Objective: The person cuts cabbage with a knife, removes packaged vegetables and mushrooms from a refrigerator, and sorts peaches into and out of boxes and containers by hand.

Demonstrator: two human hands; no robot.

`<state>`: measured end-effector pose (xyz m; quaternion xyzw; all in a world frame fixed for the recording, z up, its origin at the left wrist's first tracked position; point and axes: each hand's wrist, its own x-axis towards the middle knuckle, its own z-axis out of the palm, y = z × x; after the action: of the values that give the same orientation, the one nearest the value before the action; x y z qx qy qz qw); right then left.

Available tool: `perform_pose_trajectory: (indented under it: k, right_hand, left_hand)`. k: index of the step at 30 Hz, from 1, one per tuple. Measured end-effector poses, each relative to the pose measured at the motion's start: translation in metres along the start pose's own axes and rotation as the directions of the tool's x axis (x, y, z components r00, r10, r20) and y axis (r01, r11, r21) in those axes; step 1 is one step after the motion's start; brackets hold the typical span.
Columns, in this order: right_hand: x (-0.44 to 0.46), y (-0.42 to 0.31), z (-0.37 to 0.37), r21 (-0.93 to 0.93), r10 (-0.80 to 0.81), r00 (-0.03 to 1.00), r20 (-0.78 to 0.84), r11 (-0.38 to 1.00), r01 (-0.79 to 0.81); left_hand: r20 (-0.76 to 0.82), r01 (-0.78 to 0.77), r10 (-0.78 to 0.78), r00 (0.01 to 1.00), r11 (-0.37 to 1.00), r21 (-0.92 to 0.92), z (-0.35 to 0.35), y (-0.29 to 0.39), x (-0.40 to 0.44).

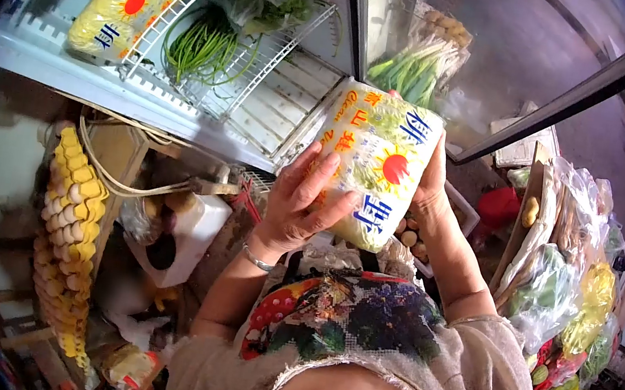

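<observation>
We hold a plump, clear plastic packet of pale yellow contents, printed with a red and orange sun and blue and orange characters point(387, 169), in front of the chest, at the mouth of an open white display cooler point(37, 68); our left hand point(301, 205), with a silver metal bracelet point(258, 259) at its wrist, is clamped on the packet's left side with fingers spread; our right hand point(431, 175) grips the opposite side; the two hands are apart, the packet between them and tilted.

Inside the cooler, a similar yellowish printed packet point(126, 5) lies at the left, and long thin green stems point(206, 47) lie near a clear plastic bag of leafy greens point(267, 0); a dark-framed glass door point(521, 49) stands open at the right, with green-and-white spring onions point(416, 67) near its hinge side; below the cooler, at the left, we see yellow egg trays filled with pale eggs point(74, 203); clear plastic bags of vegetables point(548, 293) lie at the right.
</observation>
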<state>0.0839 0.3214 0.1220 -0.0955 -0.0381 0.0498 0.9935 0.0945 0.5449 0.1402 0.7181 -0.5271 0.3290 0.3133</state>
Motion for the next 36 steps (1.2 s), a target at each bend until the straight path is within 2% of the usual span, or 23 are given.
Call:
perform_pose_trajectory:
  k: [2, 4, 5, 6, 7, 8, 9, 11, 12, 13, 14, 15, 17, 19, 21, 23, 26, 27, 29, 30, 33, 34, 36]
  right_hand:
    - [-0.004, -0.002, 0.000, 0.016, -0.015, 1.000, -0.004, 1.000, 0.016]
    - [-0.003, -0.007, -0.003, -0.181, -0.068, 0.989, -0.132, 0.983, 0.044]
    - [0.000, -0.014, -0.007, -0.477, -0.073, 0.978, -0.196, 0.878, -0.030]
    - [-0.009, -0.021, -0.011, -0.579, -0.041, 0.986, -0.159, 0.813, -0.060]
    - [-0.025, -0.029, -0.015, -0.676, -0.005, 0.992, -0.127, 0.732, -0.083]
    - [-0.034, -0.041, -0.015, -0.689, -0.059, 0.959, -0.276, 0.708, -0.155]
    - [-0.040, -0.058, -0.029, -0.673, -0.166, 0.937, -0.308, 0.734, -0.091]
    - [-0.062, -0.090, -0.036, -0.803, -0.508, 0.780, -0.366, 0.596, 0.012]
    - [-0.076, -0.120, -0.057, -0.900, -0.629, 0.705, -0.329, 0.436, -0.032]
    - [-0.092, -0.139, -0.065, -0.930, -0.708, 0.662, -0.245, 0.364, 0.046]
    - [-0.107, -0.168, -0.081, -0.963, -0.796, 0.563, -0.222, 0.270, 0.002]
    - [-0.117, -0.196, -0.096, -0.983, -0.872, 0.455, -0.180, 0.178, -0.048]
    - [-0.126, -0.235, -0.089, -0.998, -0.946, 0.320, -0.057, 0.044, -0.049]
    - [-0.122, -0.267, -0.077, -0.999, -0.968, 0.252, -0.009, -0.001, -0.040]
    - [-0.115, -0.295, -0.061, -0.999, -0.964, 0.265, 0.013, -0.022, -0.032]
    - [-0.105, -0.332, -0.059, -0.993, -0.933, 0.342, 0.111, -0.120, -0.005]
    - [-0.091, -0.392, -0.081, -0.983, -0.797, 0.581, 0.168, -0.090, 0.162]
    - [-0.094, -0.390, -0.070, -0.975, -0.714, 0.683, 0.155, -0.222, -0.011]
    - [-0.087, -0.411, -0.104, -0.985, -0.668, 0.738, -0.094, 0.169, 0.028]
    - [-0.083, -0.396, -0.102, -0.983, -0.682, 0.731, -0.025, 0.148, 0.105]
    - [-0.089, -0.388, -0.109, -0.999, -0.744, 0.668, -0.016, 0.038, 0.019]
    - [-0.097, -0.380, -0.114, -0.998, -0.747, 0.664, 0.027, 0.016, 0.059]
    - [-0.111, -0.359, -0.109, -1.000, -0.731, 0.682, 0.026, -0.011, 0.026]
  left_hand:
    - [-0.011, -0.024, 0.024, 1.000, 1.000, 0.000, 0.002, 0.003, -0.002]
    - [-0.056, 0.204, -0.224, 0.973, 0.948, -0.245, 0.004, 0.010, -0.002]
    - [-0.077, 0.291, -0.311, 0.947, 0.935, -0.200, -0.002, 0.015, 0.006]
    - [-0.012, 0.521, -0.600, 0.800, 0.705, -0.480, -0.005, 0.020, 0.001]
    - [0.143, 0.636, -0.796, 0.588, 0.346, -0.689, -0.007, 0.021, -0.002]
    - [0.276, 0.589, -0.854, 0.442, 0.045, -0.807, -0.012, 0.013, -0.004]
    - [0.457, 0.504, -0.855, 0.247, -0.289, -0.814, -0.022, 0.009, -0.009]
    - [0.499, 0.447, -0.867, -0.020, -0.454, -0.771, -0.035, 0.016, -0.028]
    - [0.430, 0.503, -0.902, -0.026, -0.384, -0.774, -0.034, 0.015, -0.047]
    - [0.361, 0.559, -0.932, -0.035, -0.318, -0.766, -0.031, 0.014, -0.068]
    - [0.354, 0.596, -0.935, 0.028, -0.269, -0.757, -0.034, 0.014, -0.083]
    - [0.399, 0.567, -0.915, -0.058, -0.359, -0.741, -0.026, 0.006, -0.124]
    - [0.458, 0.553, -0.858, -0.233, -0.504, -0.664, -0.038, 0.018, -0.123]
    - [0.401, 0.530, -0.885, -0.235, -0.463, -0.710, -0.026, 0.019, -0.148]
    - [0.394, 0.535, -0.901, -0.183, -0.428, -0.728, -0.019, 0.024, -0.155]
    - [0.382, 0.535, -0.910, -0.161, -0.406, -0.741, -0.012, 0.024, -0.150]
    - [0.316, 0.526, -0.941, -0.124, -0.332, -0.783, -0.018, 0.045, -0.100]
    - [0.303, 0.516, -0.944, -0.131, -0.326, -0.792, -0.017, 0.046, -0.097]
    - [0.305, 0.552, -0.947, -0.100, -0.308, -0.775, -0.014, 0.050, -0.093]
    - [0.297, 0.539, -0.949, -0.111, -0.308, -0.784, -0.011, 0.051, -0.094]
    - [0.338, 0.538, -0.940, -0.047, -0.309, -0.784, -0.007, 0.062, -0.100]
    - [0.237, 0.621, -0.971, -0.030, -0.204, -0.757, -0.010, 0.073, -0.094]
    - [0.255, 0.609, -0.963, -0.091, -0.256, -0.751, -0.012, 0.081, -0.085]
